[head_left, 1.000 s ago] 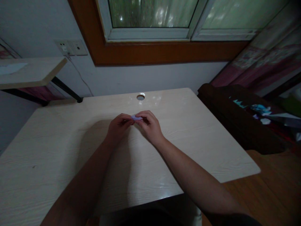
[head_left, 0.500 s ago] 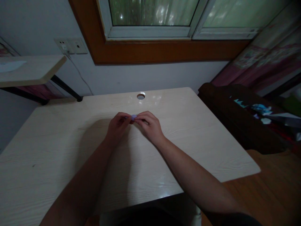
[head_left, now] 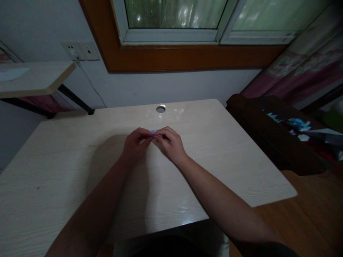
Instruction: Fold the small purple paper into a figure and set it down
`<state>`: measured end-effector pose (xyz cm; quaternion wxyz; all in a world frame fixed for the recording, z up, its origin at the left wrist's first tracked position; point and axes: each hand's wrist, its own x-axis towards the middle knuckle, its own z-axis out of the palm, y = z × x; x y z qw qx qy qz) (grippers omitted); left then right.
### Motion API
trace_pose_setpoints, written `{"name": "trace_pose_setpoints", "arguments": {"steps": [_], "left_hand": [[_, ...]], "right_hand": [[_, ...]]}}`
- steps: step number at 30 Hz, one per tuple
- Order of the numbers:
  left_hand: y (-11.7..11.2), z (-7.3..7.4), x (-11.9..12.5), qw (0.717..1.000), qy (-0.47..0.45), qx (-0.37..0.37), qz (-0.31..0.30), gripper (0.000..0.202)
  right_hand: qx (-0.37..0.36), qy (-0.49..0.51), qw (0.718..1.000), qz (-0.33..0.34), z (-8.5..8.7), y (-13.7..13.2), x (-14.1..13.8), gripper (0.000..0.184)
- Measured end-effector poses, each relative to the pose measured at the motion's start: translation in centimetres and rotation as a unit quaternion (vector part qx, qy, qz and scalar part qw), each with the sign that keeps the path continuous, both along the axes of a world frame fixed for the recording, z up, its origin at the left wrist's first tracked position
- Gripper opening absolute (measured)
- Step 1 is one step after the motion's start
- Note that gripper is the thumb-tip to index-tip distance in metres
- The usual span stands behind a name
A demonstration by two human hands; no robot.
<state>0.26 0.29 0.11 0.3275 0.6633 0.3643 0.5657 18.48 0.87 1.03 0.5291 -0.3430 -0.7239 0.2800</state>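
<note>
A small lavender piece, perhaps folded paper, shows between my fingertips above the pale desk. Most of it is covered by the fingers, so its kind cannot be made out. My left hand pinches it from the left with thumb and fingers together. From the right, my right hand grips it in the same way. The fingertips of both hands meet at the piece.
A round cable hole lies beyond my hands near the desk's back edge. At the left stands a raised shelf on black legs. Right of the desk is a dark wooden piece of furniture with assorted items on it.
My left fingertips have shifted slightly right, closer to the right ones. Less of the lavender piece shows between them. My right hand has barely moved.
</note>
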Motion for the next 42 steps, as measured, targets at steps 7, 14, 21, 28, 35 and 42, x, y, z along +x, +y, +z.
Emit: {"name": "trace_pose_setpoints", "arguments": {"steps": [7,14,21,28,35,42], "left_hand": [[-0.1,0.3,0.0,0.999,0.029,0.0,0.022,0.012],[0.0,0.1,0.0,1.0,0.006,-0.009,0.009,0.013],[0.0,0.1,0.2,1.0,-0.005,0.002,0.001,0.015],[0.0,-0.5,0.2,0.999,-0.024,-0.008,0.033,0.026],[-0.1,0.1,0.2,0.999,-0.003,-0.027,0.033,0.017],[-0.1,0.3,0.5,0.997,-0.042,-0.055,0.029,0.02]], "right_hand": [[-0.024,0.005,1.0,-0.007,0.3,-0.2,0.0,0.006],[-0.079,0.036,0.996,-0.001,0.0,-0.2,-0.1,0.011],[-0.084,0.033,0.996,0.0,-0.4,0.0,-0.4,0.015],[-0.064,0.01,0.998,-0.001,-0.3,-0.1,-0.2,0.012],[-0.128,0.068,0.989,0.014,-0.8,-0.2,-0.5,0.017],[-0.163,0.093,0.982,0.019,-0.7,-0.2,-0.5,0.019]]}}
